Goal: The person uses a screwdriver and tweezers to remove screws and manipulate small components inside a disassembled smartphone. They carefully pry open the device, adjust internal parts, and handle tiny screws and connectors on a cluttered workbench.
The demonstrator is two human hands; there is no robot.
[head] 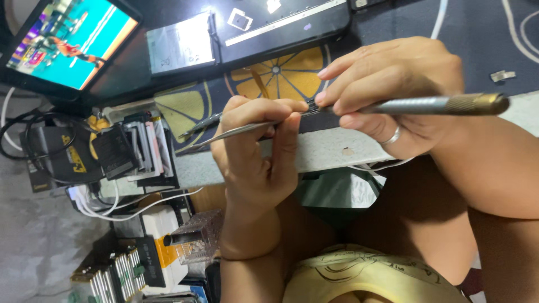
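One small dark part [310,106] sat pinched between both hands, right at the fingertips, above the pale table edge [325,152]. Left hand [255,146] was closed on thin tweezers [224,133], tips reaching to the part. Right hand [393,92] gripped a metal-handled tool [432,104] w/ brass-coloured end, fingers closed, ring on one. Behind: mat w/ yellow citrus-slice print [281,76]. Upper left, a lit screen [70,36]; beside it a silver rectangular pack [179,45]. Left: stack of dark flat packs [132,148], white cables [112,210].
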